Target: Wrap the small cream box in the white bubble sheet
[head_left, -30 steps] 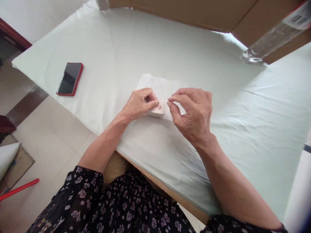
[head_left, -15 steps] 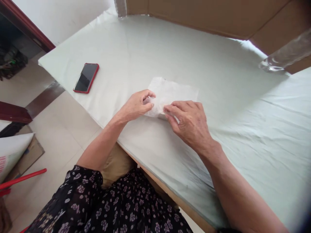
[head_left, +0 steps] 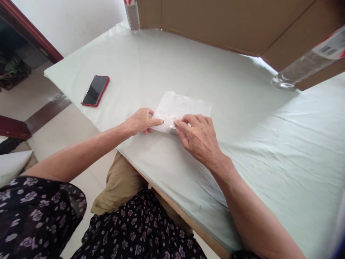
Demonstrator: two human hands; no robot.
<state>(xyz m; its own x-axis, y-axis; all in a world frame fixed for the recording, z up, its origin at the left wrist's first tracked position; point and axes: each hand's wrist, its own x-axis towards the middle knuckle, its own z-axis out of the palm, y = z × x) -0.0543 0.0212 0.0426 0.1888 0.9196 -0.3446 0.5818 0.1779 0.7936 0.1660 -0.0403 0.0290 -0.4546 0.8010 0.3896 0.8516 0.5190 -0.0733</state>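
Observation:
A thin, whitish, slightly see-through sheet [head_left: 180, 102] lies on the pale green cloth in front of me. Its kind is hard to tell; it could be paper or a soft wrap. At the sheet's left end, my left hand [head_left: 141, 121] has its thumb laid on top and its other fingers curled round the edge. My right hand [head_left: 198, 135] pinches the near edge, thumb and forefinger together, and covers the sheet's right front part. A greyish edge shows under the sheet beside the right fingertips; what lies there is mostly hidden.
A phone [head_left: 95, 90] in a red case lies at the left on the cloth-covered table [head_left: 269, 144]. Along the back stands a large cardboard panel [head_left: 210, 25], with a clear plastic bottle [head_left: 302, 70] against it at right and another clear bottle [head_left: 132, 18] at left.
My left hand has turned and moved left and down, from hovering curled over the sheet to gripping its left end. The right hand keeps its pinch. The view has shifted slightly.

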